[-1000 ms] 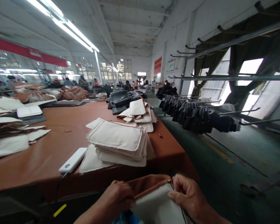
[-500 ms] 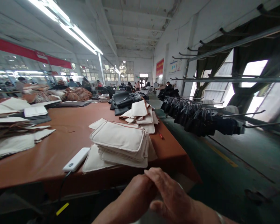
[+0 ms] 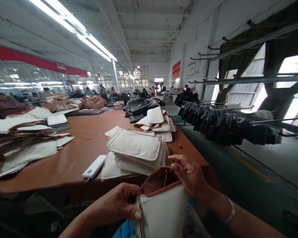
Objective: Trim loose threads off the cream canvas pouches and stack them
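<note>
A cream fabric pouch (image 3: 162, 211) with brown lining is held upright at the front of the table, its mouth spread so the inside shows. My left hand (image 3: 125, 200) pinches its left edge, thumb on the outer face. At the upper right corner of the mouth, my right hand (image 3: 190, 173) is bent round the edge, index finger and thumb curled above it; its lower fingers are partly hidden. Just beyond lies a stack of cream padded pouches (image 3: 136, 145) on the brown-covered table (image 3: 76, 129).
Left of the stack lies a white power bank (image 3: 95, 166) with a cable. Cream and brown pieces (image 3: 37, 148) are heaped at left. Farther back sit more cream pieces (image 3: 161, 124), a red pen (image 3: 179, 144) and black bags (image 3: 137, 107). A rack with dark bags (image 3: 218, 127) stands right.
My hands were close together at the table edge; now they are apart with the cream pouch up between them, its mouth opened. The view has swung slightly left.
</note>
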The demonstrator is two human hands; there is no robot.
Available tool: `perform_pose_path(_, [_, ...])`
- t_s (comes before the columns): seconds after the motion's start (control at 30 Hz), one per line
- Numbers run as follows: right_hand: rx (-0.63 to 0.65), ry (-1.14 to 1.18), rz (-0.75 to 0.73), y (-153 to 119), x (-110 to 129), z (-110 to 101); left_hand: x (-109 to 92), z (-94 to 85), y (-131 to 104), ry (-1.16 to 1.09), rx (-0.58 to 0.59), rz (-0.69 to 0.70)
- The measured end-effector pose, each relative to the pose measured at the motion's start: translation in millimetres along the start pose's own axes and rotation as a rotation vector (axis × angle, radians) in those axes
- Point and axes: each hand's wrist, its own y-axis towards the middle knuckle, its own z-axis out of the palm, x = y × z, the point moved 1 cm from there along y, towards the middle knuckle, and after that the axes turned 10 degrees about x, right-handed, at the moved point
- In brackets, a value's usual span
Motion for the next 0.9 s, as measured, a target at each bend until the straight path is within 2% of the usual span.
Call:
perform_pose_path(0.07, [0.011,-0.095,-0.008,4.9,-14.3,3.0,-7.7,7.7,-1.6,-0.053,-0.061,0.080])
perform_pose_path(0.13, [0.130,-0.212,-0.066,4.9,-25.4,11.6,-11.9,17.1,0.5,0.000,-0.127,0.093])
perform_pose_path(0.2, [0.237,-0.280,-0.129,1.3,-24.5,19.6,-13.7,27.6,5.7,0.041,-0.156,0.057])
perform_pose_path(0.27, [0.273,-0.191,-0.125,-3.2,-9.0,22.1,-15.5,37.7,12.3,0.055,-0.135,0.035])
perform_pose_path(0.33, [0.345,-0.004,-0.096,-7.1,15.3,20.1,-18.3,45.1,17.5,0.057,-0.103,0.064])
perform_pose_path(0.43, [0.576,0.171,-0.041,-11.8,44.7,16.2,-20.1,48.5,20.0,0.086,-0.104,0.080])
perform_pose_path(0.5, [0.666,0.159,0.003,-14.0,49.9,15.9,-17.2,47.0,18.9,0.099,-0.127,0.012])
perform_pose_path(0.6, [0.631,0.119,-0.107,-13.8,44.0,19.0,-10.2,44.0,16.8,0.090,-0.132,-0.057])
perform_pose_path(0.7, [0.581,0.205,-0.250,-9.9,36.4,22.6,-8.9,43.5,17.1,0.056,-0.075,-0.012])
perform_pose_path(0.77, [0.601,0.360,-0.218,-7.4,31.5,23.9,-12.1,44.6,18.7,-0.002,-0.019,0.026])
perform_pose_path(0.83, [0.654,0.478,-0.119,-6.5,25.8,24.6,-16.0,45.8,21.0,-0.039,0.015,0.033])
perform_pose_path(0.9, [0.715,0.469,-0.007,-7.3,19.6,24.7,-17.8,45.8,23.6,-0.018,0.007,0.016])
